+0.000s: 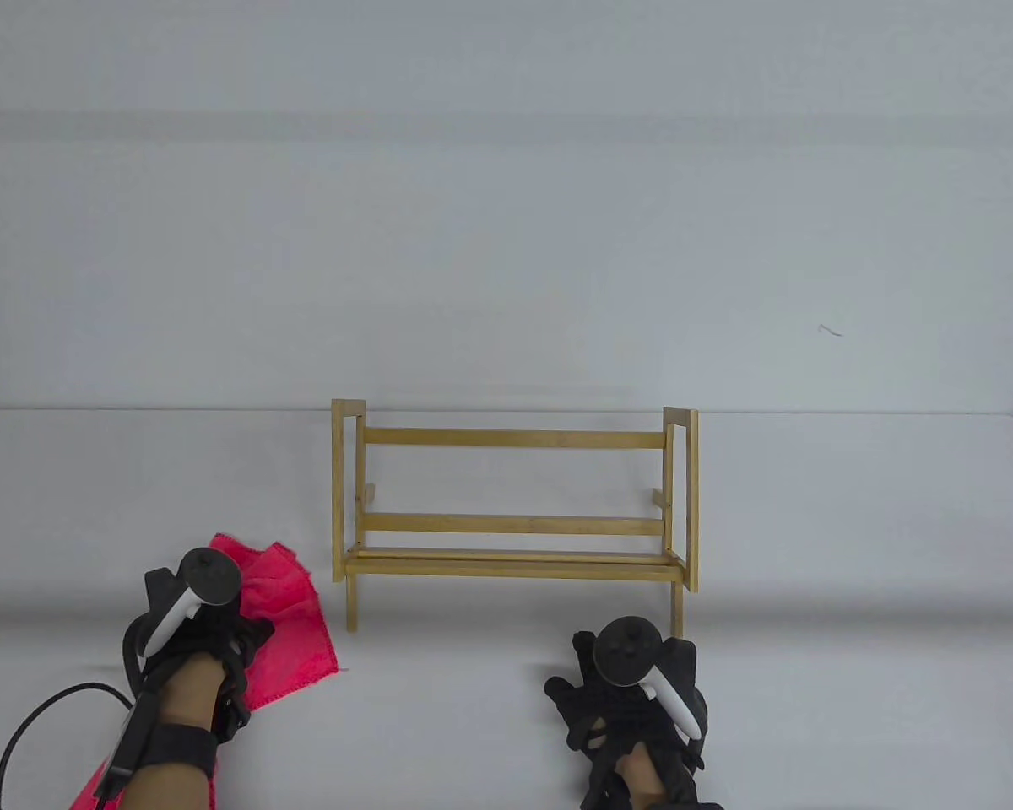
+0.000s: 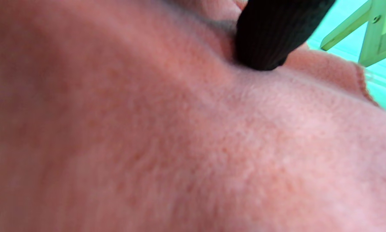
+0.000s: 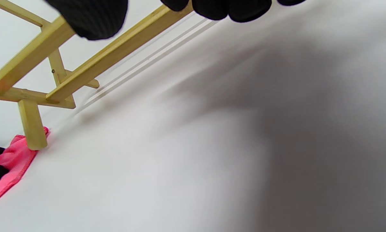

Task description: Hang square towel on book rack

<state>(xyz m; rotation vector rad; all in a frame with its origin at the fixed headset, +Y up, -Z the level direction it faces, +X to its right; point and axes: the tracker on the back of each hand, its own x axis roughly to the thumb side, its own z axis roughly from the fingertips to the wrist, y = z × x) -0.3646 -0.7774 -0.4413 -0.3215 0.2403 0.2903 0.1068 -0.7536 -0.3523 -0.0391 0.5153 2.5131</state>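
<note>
the white tabletop [image 1: 506,726] carried the wooden book rack [image 1: 515,506], its long rails running left to right. the pink square towel [image 1: 291,624] lay rumpled just left of the rack's front left leg, under the left hand [image 1: 190,641], whose fingertips [image 2: 263,42] pressed into it; whether it was gripped, i could not tell. the right hand [image 1: 633,692] rested spread near the rack's front right leg, holding nothing. no writing was readable.

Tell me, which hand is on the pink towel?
The left hand. Its fingers press the towel; the right hand rests on bare table near the rack.
</note>
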